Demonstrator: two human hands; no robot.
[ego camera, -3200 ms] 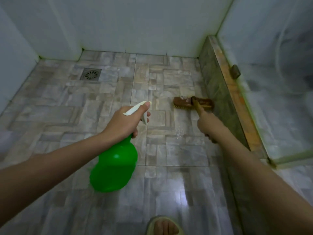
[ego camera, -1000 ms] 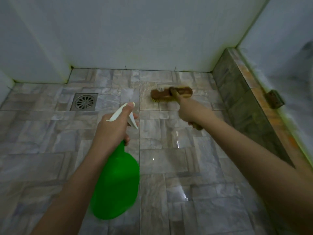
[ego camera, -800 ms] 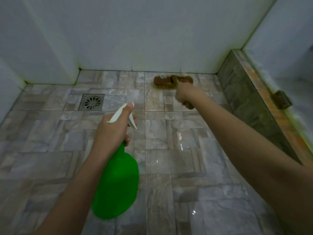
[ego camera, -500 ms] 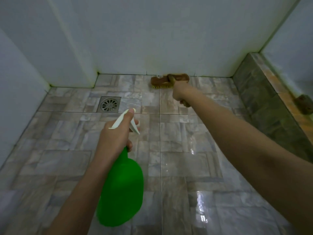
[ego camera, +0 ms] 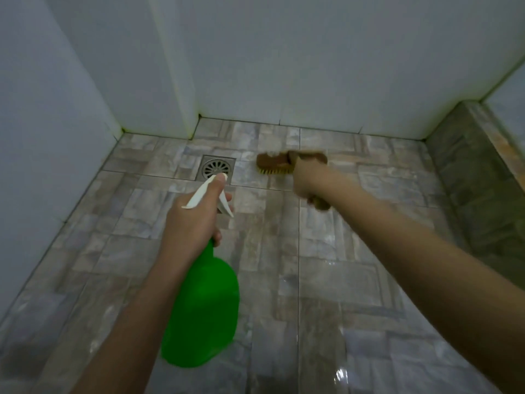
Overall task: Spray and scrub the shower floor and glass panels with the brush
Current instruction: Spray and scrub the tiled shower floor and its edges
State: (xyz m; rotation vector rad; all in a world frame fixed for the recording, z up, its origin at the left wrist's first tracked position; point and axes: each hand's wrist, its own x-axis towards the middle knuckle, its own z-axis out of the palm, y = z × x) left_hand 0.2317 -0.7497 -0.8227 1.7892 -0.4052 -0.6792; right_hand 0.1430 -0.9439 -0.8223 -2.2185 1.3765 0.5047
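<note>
My left hand (ego camera: 193, 223) grips the neck of a green spray bottle (ego camera: 204, 308) with a white trigger head, held over the middle of the tiled shower floor (ego camera: 355, 251). My right hand (ego camera: 309, 180) grips the handle of a brown scrub brush (ego camera: 274, 163). The brush's yellow bristles press on the floor near the back wall, just right of the drain (ego camera: 217, 167). The handle's end sticks out below my fist.
White walls (ego camera: 312, 66) close the back and left sides. A low stone-tiled curb (ego camera: 477, 189) runs along the right, with a glass panel (ego camera: 511, 115) above it. Wet patches shine on the floor at the lower right.
The brush has moved from beside the right curb to the back of the floor, then left toward the drain. The spray bottle has stayed in my left hand, shifting slightly.
</note>
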